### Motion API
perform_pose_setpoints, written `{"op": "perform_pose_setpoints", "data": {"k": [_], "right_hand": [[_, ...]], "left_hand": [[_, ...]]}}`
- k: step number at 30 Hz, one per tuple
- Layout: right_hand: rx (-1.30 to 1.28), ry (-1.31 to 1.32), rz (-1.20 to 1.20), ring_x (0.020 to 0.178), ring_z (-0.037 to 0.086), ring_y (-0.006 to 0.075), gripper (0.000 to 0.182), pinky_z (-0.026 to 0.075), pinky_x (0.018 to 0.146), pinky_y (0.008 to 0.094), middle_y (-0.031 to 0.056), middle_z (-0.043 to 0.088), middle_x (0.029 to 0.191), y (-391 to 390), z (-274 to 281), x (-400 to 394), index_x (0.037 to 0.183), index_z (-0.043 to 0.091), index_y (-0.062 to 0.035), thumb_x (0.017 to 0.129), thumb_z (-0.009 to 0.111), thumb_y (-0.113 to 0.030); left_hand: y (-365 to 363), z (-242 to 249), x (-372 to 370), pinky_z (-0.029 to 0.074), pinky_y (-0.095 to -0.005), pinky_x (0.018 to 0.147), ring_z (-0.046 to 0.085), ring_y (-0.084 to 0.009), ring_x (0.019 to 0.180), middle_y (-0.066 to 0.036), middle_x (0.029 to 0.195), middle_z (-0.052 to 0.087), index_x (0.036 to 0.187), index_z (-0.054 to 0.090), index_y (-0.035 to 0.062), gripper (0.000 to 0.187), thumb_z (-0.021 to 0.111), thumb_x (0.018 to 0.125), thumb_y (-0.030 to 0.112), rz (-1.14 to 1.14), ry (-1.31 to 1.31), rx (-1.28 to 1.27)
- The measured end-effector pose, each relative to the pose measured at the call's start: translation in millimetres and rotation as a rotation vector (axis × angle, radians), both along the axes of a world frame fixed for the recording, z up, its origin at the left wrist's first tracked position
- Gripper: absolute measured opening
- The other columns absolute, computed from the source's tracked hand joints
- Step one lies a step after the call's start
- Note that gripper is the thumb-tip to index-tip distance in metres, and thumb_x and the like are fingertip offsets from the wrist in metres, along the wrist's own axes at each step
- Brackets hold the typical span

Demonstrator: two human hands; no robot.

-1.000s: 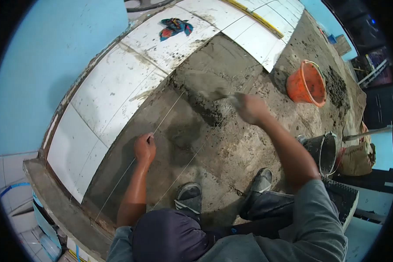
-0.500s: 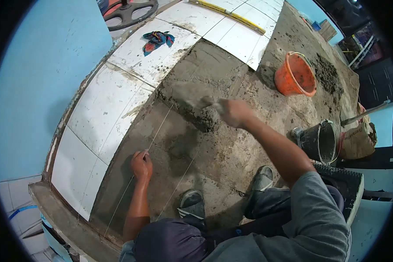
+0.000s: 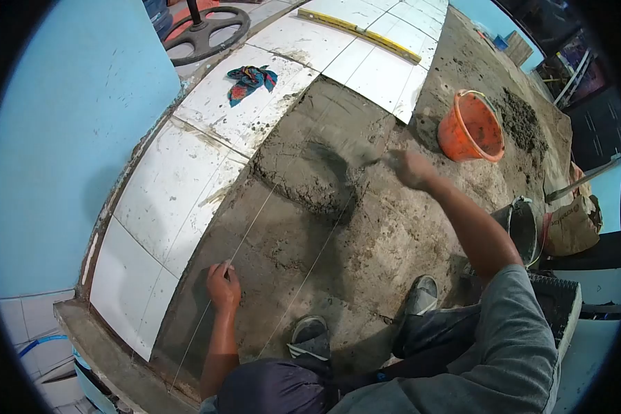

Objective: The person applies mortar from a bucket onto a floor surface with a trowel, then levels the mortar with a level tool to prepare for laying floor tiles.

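A rough grey floor (image 3: 393,241) borders stained white tiles (image 3: 179,172) and a light-blue wall (image 3: 69,138); an orange bucket (image 3: 454,134) stands to the right. Grey mortar (image 3: 283,160), smeared with a crumbly edge, lies beside the tiles. The right hand (image 3: 412,169) grasps a trowel (image 3: 357,150), its blade motion-blurred, at the mortar. The left hand (image 3: 224,285), fingers bent, lies along a pale string (image 3: 255,221); whether it grips cannot be told.

The mortar (image 3: 286,162) is grey, the strings (image 3: 254,223) whitish, and the tiles (image 3: 160,176) white with grey-brown smears and dark specks. One bucket (image 3: 455,134) is bright orange, another bucket (image 3: 523,231) black; the level (image 3: 359,32) is yellow, and the cloth (image 3: 250,81) mottled in blue, red and black. The wall (image 3: 83,131) is pale blue, the cap (image 3: 272,388) dark purple, and the shoes (image 3: 312,332) grey with pale bands.
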State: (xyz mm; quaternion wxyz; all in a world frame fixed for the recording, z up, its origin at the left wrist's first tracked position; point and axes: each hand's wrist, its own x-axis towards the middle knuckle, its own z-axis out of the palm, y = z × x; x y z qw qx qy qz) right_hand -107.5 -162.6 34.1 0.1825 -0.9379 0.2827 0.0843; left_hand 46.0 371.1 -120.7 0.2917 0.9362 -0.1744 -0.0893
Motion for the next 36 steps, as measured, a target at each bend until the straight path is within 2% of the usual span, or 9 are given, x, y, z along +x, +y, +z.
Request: {"op": "perform_pose_setpoints", "data": {"k": [6,8,13,18,22,25,28,31,36], "right_hand": [[0.063,0.034,-0.427,0.089,0.071,0.0305,0.052,0.056,0.073,0.0456,0.0204,0.071,0.103,-65,-4,37,0.122,0.066,-0.0004,0.103,0.053,-0.047],[0.083,0.190,-0.106,0.082,0.070,0.0278,0.043,0.056,0.069,0.0443,0.0193,0.070,0.094,-94,-69,49,0.112,0.068,0.0008,0.100,0.058,-0.039],[0.192,-0.025,-0.205,0.088,0.072,0.0358,0.035,0.058,0.076,0.0459,0.0228,0.073,0.098,15,-68,75,0.105,0.068,0.0054,0.089,0.066,-0.026],[0.416,0.141,-0.267,0.072,0.069,0.0296,0.031,0.055,0.061,0.0412,0.0220,0.070,0.088,96,-45,92,0.115,0.063,0.0015,0.089,0.065,-0.016],[0.652,0.211,-0.213,0.068,0.065,0.0215,0.038,0.053,0.056,0.0372,0.0134,0.067,0.085,67,6,68,0.126,0.060,-0.0041,0.089,0.065,-0.013],[0.533,0.080,-0.283,0.064,0.062,0.0205,0.029,0.054,0.054,0.0370,0.0090,0.063,0.082,17,11,67,0.116,0.062,-0.0016,0.092,0.066,-0.018],[0.310,0.299,-0.106,0.072,0.065,0.0198,0.030,0.055,0.059,0.0365,0.0090,0.065,0.084,-75,-13,80,0.116,0.064,-0.0013,0.091,0.067,-0.017],[0.173,0.376,-0.306,0.069,0.067,0.0193,0.035,0.055,0.055,0.0348,0.0098,0.069,0.089,-109,-5,92,0.119,0.066,-0.0020,0.088,0.069,-0.019],[0.300,0.086,-0.373,0.062,0.062,0.0163,0.027,0.052,0.050,0.0350,0.0077,0.067,0.080,-120,2,108,0.109,0.068,-0.0003,0.086,0.067,-0.016]], "left_hand": [[-2,31,-12,0.040,-0.0540,0.103,0.051,-0.0379,0.127,-0.015,0.133,0.058,0.133,0.062,0.0057,0.042,0.064,0.093,0.015,-0.085,-0.345,0.117],[-5,40,-21,0.039,-0.0549,0.105,0.050,-0.0377,0.129,-0.015,0.134,0.057,0.132,0.062,0.0053,0.041,0.064,0.092,0.014,-0.126,-0.377,0.075],[-32,48,-62,0.042,-0.0527,0.102,0.054,-0.0380,0.124,-0.016,0.131,0.059,0.124,0.066,0.0039,0.035,0.063,0.090,0.012,-0.298,-0.329,-0.129],[-73,55,-104,0.045,-0.0509,0.101,0.056,-0.0383,0.121,-0.016,0.128,0.059,0.119,0.068,0.0047,0.033,0.066,0.086,0.008,-0.604,-0.146,-0.321],[-76,69,-104,0.045,-0.0504,0.101,0.056,-0.0379,0.122,-0.016,0.129,0.059,0.119,0.068,0.0049,0.036,0.067,0.084,0.009,-0.746,-0.219,-0.385],[-65,70,-77,0.044,-0.0514,0.103,0.054,-0.0402,0.126,-0.017,0.135,0.058,0.124,0.067,0.0056,0.038,0.066,0.087,0.012,-0.554,-0.307,-0.292],[-53,67,-37,0.042,-0.0541,0.105,0.050,-0.0423,0.132,-0.019,0.145,0.053,0.131,0.066,0.0079,0.039,0.064,0.092,0.015,-0.281,-0.448,-0.075],[-47,55,-7,0.044,-0.0519,0.105,0.052,-0.0436,0.132,-0.022,0.142,0.057,0.134,0.065,0.0081,0.039,0.062,0.097,0.016,-0.128,-0.189,-0.002],[-37,17,13,0.054,-0.0448,0.085,0.068,-0.0401,0.102,-0.021,0.110,0.070,0.120,0.070,0.0004,0.028,0.061,0.095,0.009,-0.190,0.024,-0.158]]}}
